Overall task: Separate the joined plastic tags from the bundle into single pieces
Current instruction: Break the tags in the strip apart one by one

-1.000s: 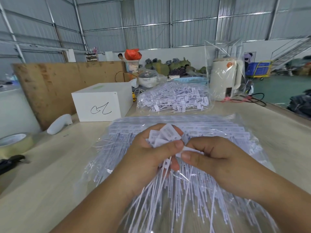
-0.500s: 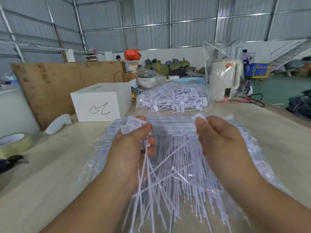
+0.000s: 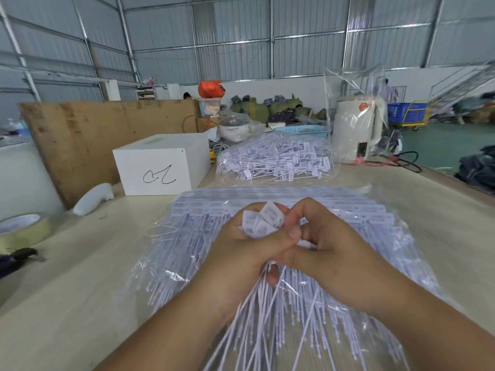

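Half a second ago the hands were apart; now they meet again at centre. The left hand point(image 3: 241, 253) grips a clutch of tags point(image 3: 263, 222), stems trailing toward 6 o'clock. The right hand point(image 3: 332, 247) pinches one tag beside them, above the bagged bundle point(image 3: 187, 236) on the bench point(image 3: 80, 290).

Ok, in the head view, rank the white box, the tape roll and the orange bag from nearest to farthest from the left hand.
1. White box, beyond the left hand, to its left.
2. Tape roll, at the table's far left edge; close to the box's range, though seemingly farther.
3. Orange bag, far behind.
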{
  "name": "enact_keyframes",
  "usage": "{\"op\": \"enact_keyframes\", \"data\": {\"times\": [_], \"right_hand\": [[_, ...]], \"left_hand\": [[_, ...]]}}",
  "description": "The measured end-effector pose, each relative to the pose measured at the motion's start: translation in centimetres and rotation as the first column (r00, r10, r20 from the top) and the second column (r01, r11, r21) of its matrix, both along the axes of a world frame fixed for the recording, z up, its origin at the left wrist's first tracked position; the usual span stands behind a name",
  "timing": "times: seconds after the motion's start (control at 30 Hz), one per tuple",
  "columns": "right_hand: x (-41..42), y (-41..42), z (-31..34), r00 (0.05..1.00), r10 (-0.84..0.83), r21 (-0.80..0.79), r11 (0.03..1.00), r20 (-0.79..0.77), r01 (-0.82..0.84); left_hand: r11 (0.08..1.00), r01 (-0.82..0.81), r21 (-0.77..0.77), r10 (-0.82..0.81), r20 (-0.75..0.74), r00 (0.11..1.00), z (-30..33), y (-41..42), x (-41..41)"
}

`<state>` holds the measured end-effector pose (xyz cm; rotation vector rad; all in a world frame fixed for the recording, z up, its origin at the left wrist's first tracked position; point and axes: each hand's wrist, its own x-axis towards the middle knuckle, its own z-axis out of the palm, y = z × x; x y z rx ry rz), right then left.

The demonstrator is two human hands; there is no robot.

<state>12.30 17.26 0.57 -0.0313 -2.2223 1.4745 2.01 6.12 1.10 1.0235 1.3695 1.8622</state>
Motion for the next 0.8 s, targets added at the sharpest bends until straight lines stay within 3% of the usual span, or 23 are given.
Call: {"op": "enact_keyframes", "data": {"times": [0.13,0.3,0.47,0.6,0.7,0.8], "right_hand": [[0.1,0.1,0.0,0.998,0.062,-0.032,0.998,-0.006,-0.062],[0.3,1.6,0.0,0.992,-0.088,0.076,0.994,0.092,0.081],[0.8,1.4,0.5,0.98,0.089,-0.002,0.996,0.179,-0.091],[0.8,1.1,1.0,0.968,0.208,-0.086,0.976,0.137,-0.198],[0.7,0.7,0.9,0.983,0.158,-0.06,0.986,0.094,-0.152],[0.4,0.0,0.4,0.999,0.007,0.053,0.999,-0.034,-0.006]], "left_hand": [[0.999,-0.032,0.004,0.032,0.059,0.998,0.0,-0.2,-0.4],[0.991,-0.1,0.091,0.093,0.075,0.993,0.4,-0.4,-1.1],[1.0,-0.007,-0.017,0.007,0.013,1.0,0.1,-0.6,-1.2],[0.999,0.054,0.001,-0.054,0.055,0.997,0.2,-0.7,-1.1],[0.998,0.034,0.044,-0.036,0.045,0.998,0.3,-0.6,-0.8],[0.992,-0.063,0.111,0.057,0.056,0.997,0.5,-0.3,-0.5]]}}
